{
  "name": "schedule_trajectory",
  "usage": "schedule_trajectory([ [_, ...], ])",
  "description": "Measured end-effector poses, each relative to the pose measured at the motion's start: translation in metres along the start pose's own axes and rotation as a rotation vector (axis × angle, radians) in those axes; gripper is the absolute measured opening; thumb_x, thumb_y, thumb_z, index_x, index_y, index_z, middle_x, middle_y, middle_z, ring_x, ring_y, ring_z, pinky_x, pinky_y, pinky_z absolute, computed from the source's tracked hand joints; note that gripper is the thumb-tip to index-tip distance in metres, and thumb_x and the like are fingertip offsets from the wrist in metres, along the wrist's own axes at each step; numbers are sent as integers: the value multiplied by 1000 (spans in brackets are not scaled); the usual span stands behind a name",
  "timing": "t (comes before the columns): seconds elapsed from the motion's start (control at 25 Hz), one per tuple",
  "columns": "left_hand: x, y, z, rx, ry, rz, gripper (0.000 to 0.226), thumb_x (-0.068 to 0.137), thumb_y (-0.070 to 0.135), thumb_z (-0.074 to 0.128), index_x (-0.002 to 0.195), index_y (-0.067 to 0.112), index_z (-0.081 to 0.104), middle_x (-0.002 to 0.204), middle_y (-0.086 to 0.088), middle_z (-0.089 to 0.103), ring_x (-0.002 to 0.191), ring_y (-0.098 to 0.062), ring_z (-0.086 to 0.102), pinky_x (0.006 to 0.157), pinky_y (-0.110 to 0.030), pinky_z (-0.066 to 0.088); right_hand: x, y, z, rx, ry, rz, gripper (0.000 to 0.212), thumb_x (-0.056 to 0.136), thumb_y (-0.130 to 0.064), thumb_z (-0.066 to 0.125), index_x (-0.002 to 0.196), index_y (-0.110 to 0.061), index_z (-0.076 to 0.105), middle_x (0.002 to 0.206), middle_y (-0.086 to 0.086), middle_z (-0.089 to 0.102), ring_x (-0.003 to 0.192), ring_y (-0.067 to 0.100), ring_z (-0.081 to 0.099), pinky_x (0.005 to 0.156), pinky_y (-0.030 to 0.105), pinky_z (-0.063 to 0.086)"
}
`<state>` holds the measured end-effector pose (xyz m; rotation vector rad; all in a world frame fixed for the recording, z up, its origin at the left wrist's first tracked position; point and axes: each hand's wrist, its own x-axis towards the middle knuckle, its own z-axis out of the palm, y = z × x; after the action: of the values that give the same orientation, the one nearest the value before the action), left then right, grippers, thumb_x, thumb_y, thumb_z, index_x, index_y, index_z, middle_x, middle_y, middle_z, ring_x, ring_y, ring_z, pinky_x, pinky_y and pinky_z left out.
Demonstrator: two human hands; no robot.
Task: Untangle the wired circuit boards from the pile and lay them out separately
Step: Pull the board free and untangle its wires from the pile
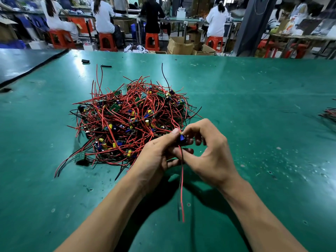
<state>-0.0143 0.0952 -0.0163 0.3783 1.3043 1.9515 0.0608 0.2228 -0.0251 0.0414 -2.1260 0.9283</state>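
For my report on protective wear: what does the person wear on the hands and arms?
Nothing shows. The left hand and right hand are gloveless, without visible rings. The left forearm and right forearm are bare to the picture's edge: no sleeves, watch or wrist strap.

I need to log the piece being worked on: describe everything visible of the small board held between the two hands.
The held board is small and mostly hidden by fingers; a blue component and a yellow one show. The left hand and the right hand pinch it from either side, over the green table, at the near right edge of the pile. Its red and black wires trail down toward the person.
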Motion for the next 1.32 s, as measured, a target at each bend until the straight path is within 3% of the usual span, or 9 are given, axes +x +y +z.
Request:
schedule_trajectory([
  [0.16, 0, 2, -3, -41, 33, 23, 21, 83, 31, 65, 88, 13, 75, 100, -15, 74, 79, -25, 70, 74, -34, 58, 3, 4, -7, -101, -27, -56, 27, 72, -7, 74, 97, -16, 70, 88, -7, 57, 77, 5, 53, 71, 15, 40],
  [0.24, -2, 2, -1, -37, 43, 10, 15, 88, 26, 64, 91, 14, 72, 97, -15, 71, 83, -28, 66, 83, -43, 55, 0, 6, -6, -15, -43, 70, 25, 73, -6, 69, 95, -19, 70, 82, -5, 63, 70, 11, 56, 66, 21, 45],
  [0.32, -2, 0, -1, -24, 63, 26, 16, 91, 21, 62, 100, 10, 68, 90, -15, 72, 75, -26, 67, 75, -39, 58, -1, 7, 0, 193, -39, 274, 19, 77, -9, 64, 92, -18, 70, 78, -4, 67, 68, 14, 60, 65, 27, 50],
  [0.44, -4, -1, 1, 74, 83, 48, 14, 92, 19, 62, 97, 9, 72, 80, -11, 72, 65, -21, 67, 65, -31, 56, 0, 10, 6, 431, 30, 500, 8, 86, -20, 64, 91, -17, 70, 76, -7, 68, 68, 6, 60, 66, 23, 48],
  [0.64, -9, -6, 3, 206, -2, 79, 15, 92, 9, 62, 92, 3, 75, 81, -11, 73, 67, -17, 68, 64, -27, 57, -2, 10, 4, 739, -226, 770, 33, 91, -39, 67, 104, -9, 75, 90, 10, 71, 72, 13, 64, 58, 22, 50],
  [0.88, -9, -8, 5, 257, 11, 126, 15, 92, 0, 60, 92, 1, 74, 102, -5, 74, 73, -25, 71, 68, -33, 61, 3, 7, -4, 663, -283, 774, 24, 102, -19, 55, 108, -6, 75, 85, 12, 71, 63, 13, 61, 50, 19, 45],
  [1.04, -7, -8, 4, 329, 65, 142, 18, 90, 2, 61, 84, 9, 76, 89, -3, 75, 78, -21, 69, 77, -39, 57, 4, 5, -4, 700, -282, 734, 27, 101, -18, 55, 113, -2, 72, 108, 22, 73, 89, 19, 69, 74, 26, 58],
  [1.2, -9, -5, 5, 228, 87, 117, 17, 91, 0, 59, 82, 4, 74, 78, -16, 72, 66, -26, 71, 56, -32, 58, 4, 2, -6, 904, -306, 836, 29, 97, -22, 59, 115, -4, 72, 94, 11, 75, 75, 13, 71, 58, 20, 54],
  [1.32, -10, -3, 5, 145, 79, 69, 18, 92, 1, 58, 82, 4, 73, 77, -21, 70, 65, -30, 71, 55, -34, 59, 4, 3, -7, 1059, -322, 873, 29, 98, -17, 58, 119, 0, 69, 85, 7, 74, 66, 11, 69, 56, 21, 56],
])
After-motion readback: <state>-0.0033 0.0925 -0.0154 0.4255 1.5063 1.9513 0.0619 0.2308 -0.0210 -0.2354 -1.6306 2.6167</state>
